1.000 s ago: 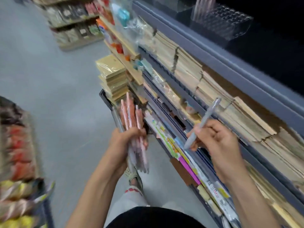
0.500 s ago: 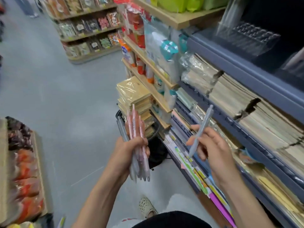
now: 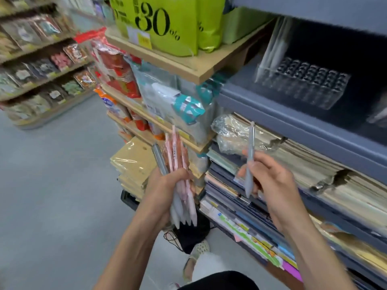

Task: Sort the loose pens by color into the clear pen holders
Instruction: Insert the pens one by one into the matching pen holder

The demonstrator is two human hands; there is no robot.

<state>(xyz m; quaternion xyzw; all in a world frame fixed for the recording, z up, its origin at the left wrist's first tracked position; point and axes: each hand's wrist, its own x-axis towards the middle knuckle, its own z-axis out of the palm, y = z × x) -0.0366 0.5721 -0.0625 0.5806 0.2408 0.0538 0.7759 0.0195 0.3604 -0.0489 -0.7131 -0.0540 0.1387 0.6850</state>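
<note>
Pens are filling both hands in the head view. The left hand (image 3: 165,186) is gripping a bundle of pens (image 3: 175,149), its fingers curling round the middle of the shafts. Most of the bundle is pink, a dark grey pen (image 3: 159,159) is lying along its left edge, and the pale tips are pointing down below the fist. The right hand (image 3: 272,182) is pinching a single pale grey pen (image 3: 250,151) between thumb and fingers, holding it nearly upright, tip down, well apart from the bundle.

Higher and to the right, a clear pen holder (image 3: 303,88) is sitting on a blue-grey shelf (image 3: 293,117) (its grid of holes is showing, though blur is hiding the detail). A few pale pens (image 3: 274,49) are standing at its left end. Stacked notebooks (image 3: 345,185) are lying on the shelves below, just behind the right hand. A green bag (image 3: 167,24) printed "30%" is standing on a wooden shelf (image 3: 188,65) to the left of the holder.
</note>
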